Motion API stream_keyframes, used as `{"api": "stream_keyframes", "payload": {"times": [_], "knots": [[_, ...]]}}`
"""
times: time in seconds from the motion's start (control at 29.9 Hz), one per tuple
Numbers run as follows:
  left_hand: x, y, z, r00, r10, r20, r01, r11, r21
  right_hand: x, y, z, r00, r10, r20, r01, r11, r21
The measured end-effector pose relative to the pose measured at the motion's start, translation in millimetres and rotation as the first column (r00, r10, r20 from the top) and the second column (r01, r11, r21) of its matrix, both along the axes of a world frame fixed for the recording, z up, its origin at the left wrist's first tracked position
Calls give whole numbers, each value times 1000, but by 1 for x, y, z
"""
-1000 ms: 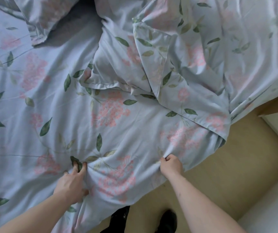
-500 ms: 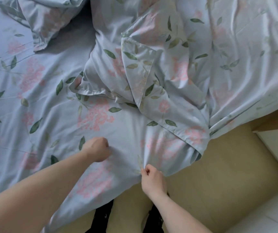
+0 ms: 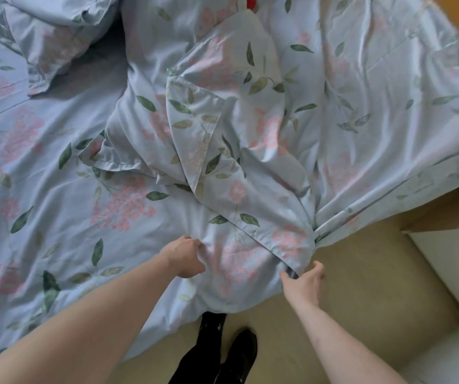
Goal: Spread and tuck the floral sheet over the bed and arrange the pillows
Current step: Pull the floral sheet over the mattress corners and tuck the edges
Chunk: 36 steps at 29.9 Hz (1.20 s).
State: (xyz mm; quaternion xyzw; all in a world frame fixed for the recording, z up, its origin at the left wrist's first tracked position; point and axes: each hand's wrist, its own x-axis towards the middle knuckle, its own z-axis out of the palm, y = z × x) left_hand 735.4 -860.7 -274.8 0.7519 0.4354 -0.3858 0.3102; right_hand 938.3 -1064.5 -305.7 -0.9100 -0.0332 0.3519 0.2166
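Since approx. half a sec ago the right hand [image 3: 304,284] has been moved off its pinch at the sheet's hem and over to the hanging corner of the folded-over layer; its fingers are now spread wide, thumb just touching the fabric edge, nothing gripped; the left hand [image 3: 185,257] has been shifted right along the bed edge and is curled into a bunch of the floral sheet [image 3: 56,189], which is pinched up into small creases beside its knuckles.

No true containers are seen; the bed itself is covered by the sheet, which lies fairly flat on the left part and hangs over the near edge down toward the floor [image 3: 361,286]; a crumpled, folded-over layer [image 3: 222,134] of the same pale blue print w/ pink blossoms and green leaves is heaped across the middle and right, its hemmed corner drooping just beside the right hand; whether that layer belongs to the same sheet or is a separate cover cannot be told.

A pillow [image 3: 53,37] in matching fabric rests at upper left, tilted, a dark shadow under its near side; a small red item [image 3: 251,1] is glimpsed at the top edge, mostly hidden; wooden furniture [image 3: 444,212] is seen at right, w/ a white unit [image 3: 458,273] below it; black shoes [image 3: 239,353] stand on the floor btw. the forearms, one partly under the hanging sheet.
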Motion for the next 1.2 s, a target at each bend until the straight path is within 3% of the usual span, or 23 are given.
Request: {"api": "stream_keyframes", "payload": {"times": [0.17,0.33,0.47,0.6,0.67,0.77,0.87,1.0,1.1,1.2], "knots": [[7,11,-12,998,-41,-52,40,999,-19,19,15,-20,999,-17,28,16,1000,23],[13,23,-7,994,-31,-103,23,997,-71,34,-1,-2,992,10,127,-13,1000,20],[23,30,6,986,-80,-149,63,991,-114,58,-45,26,982,-19,186,49,986,-157],[31,38,19,978,-119,-173,93,985,-148,76,-75,43,988,59,143,-16,957,-290],[38,47,21,989,-49,-143,29,991,-134,85,-75,53,991,101,90,-65,939,-338],[56,63,24,976,217,-10,-217,972,-94,92,-59,62,987,162,-12,-155,923,-353],[78,77,24,868,477,138,-465,878,-110,92,-32,68,978,201,-50,-206,926,-315],[107,90,18,600,769,220,-733,638,-233,96,7,70,981,191,-42,-196,961,-196],[128,91,16,412,879,240,-814,473,-337,102,33,68,970,237,-55,-243,959,-143],[146,92,14,285,901,326,-847,396,-354,114,54,66,948,310,-76,-316,944,-94]]}}
